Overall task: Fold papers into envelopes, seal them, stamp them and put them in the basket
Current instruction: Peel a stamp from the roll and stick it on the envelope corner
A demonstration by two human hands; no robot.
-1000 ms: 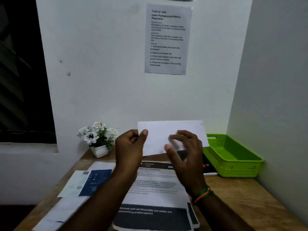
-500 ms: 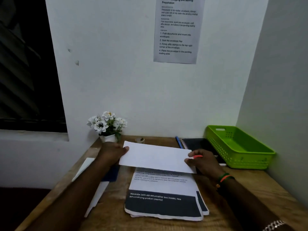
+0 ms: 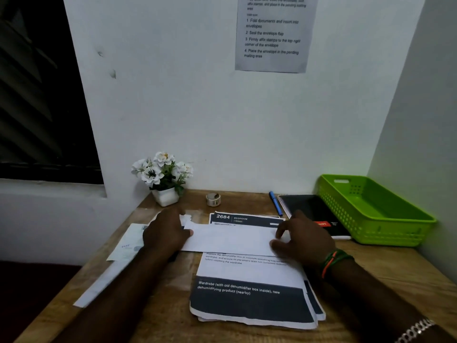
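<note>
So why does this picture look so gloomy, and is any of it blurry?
Head view: dim, greenish room light; both hands, left hand and right hand, smear slightly on the white envelope; wide lens bends the wall edges; the wall notice reads softly.

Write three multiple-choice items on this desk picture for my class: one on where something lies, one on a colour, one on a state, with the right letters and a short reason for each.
1. Where does the tape roll stand?
A. inside the basket
B. on the desk between the flower pot and the blue pen
C. on the notebook

2. What colour is the basket?
A. green
B. red
C. white

3. What state is the white envelope in?
A. held up in the air
B. lying in the basket
C. lying flat on the printed papers, left hand and right hand at its ends

Key: 1 B, the roll sits on bare wood between pot and pen. 2 A, its walls are bright green. 3 C, the envelope lies across the stack with a hand at each end.
</note>
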